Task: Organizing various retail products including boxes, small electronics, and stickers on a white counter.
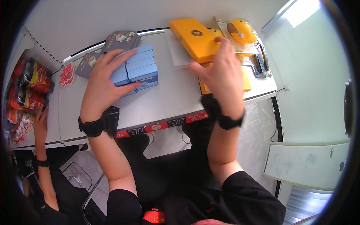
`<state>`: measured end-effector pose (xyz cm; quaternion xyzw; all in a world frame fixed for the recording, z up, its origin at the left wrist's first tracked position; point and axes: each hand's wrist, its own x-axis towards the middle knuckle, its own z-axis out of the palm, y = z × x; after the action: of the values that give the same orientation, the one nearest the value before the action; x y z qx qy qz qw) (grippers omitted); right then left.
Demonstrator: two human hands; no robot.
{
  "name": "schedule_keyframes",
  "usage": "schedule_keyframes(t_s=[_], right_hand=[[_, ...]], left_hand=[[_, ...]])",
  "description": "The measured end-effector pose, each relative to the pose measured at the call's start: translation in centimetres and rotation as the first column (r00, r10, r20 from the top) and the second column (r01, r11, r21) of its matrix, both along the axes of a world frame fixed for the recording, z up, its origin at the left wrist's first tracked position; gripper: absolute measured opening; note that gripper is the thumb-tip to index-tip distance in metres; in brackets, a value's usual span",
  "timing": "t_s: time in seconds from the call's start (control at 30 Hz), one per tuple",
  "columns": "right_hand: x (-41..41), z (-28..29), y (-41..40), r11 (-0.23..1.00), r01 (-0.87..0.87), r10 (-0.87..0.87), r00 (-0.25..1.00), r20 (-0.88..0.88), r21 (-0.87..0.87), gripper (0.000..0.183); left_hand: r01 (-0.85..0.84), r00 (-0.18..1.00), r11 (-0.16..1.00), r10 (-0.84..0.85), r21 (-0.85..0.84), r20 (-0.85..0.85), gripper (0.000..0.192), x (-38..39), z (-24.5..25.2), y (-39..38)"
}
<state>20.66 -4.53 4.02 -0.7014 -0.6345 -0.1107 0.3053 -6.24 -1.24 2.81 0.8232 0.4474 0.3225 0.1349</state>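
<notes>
My left hand [105,77] rests over a cluster of small light-blue cardboard boxes [143,67], its thumb on the near side and its fingers across the top. Dark grey boxes printed with a peeler [121,39] lie just behind it. On the right, my right hand [222,70] is slightly blurred, its fingers apart at the near right corner of a yellow-orange box [191,36]. Whether it grips that box cannot be told. This box lies tilted above another yellow box [245,81], which my right hand partly covers. A flat white box [175,53] is beside them.
Yellow toys in clear packaging [242,31] and blue-and-black blister packs [260,66] stand at the right end of the white shelf [168,98]. A red-and-white item [67,74] lies left. Farther left, another person's hand [41,121] is beside packaged drink bottles [35,81].
</notes>
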Motion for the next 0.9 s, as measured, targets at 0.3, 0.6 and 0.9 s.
schedule_keyframes(t_s=[0.3,0.6,0.9], right_hand=[[9.9,4.3,-7.4,0.910,-0.171,0.125,0.982,-0.144,-0.378,0.077],[3.9,3.2,-5.3,0.983,-0.163,0.175,0.970,0.168,-0.086,0.051],[-4.1,-3.3,0.6,0.983,-0.131,0.165,0.939,0.303,-0.128,0.043]], left_hand=[[0.004,1.000,1.000,-0.004,-0.004,0.006,0.072,0.1,0.2,0.1],[-0.003,1.000,1.000,0.003,0.013,0.003,0.070,0.1,0.0,0.1],[-0.032,0.999,0.999,0.032,0.038,0.008,0.070,-1.7,-0.1,-0.7]])
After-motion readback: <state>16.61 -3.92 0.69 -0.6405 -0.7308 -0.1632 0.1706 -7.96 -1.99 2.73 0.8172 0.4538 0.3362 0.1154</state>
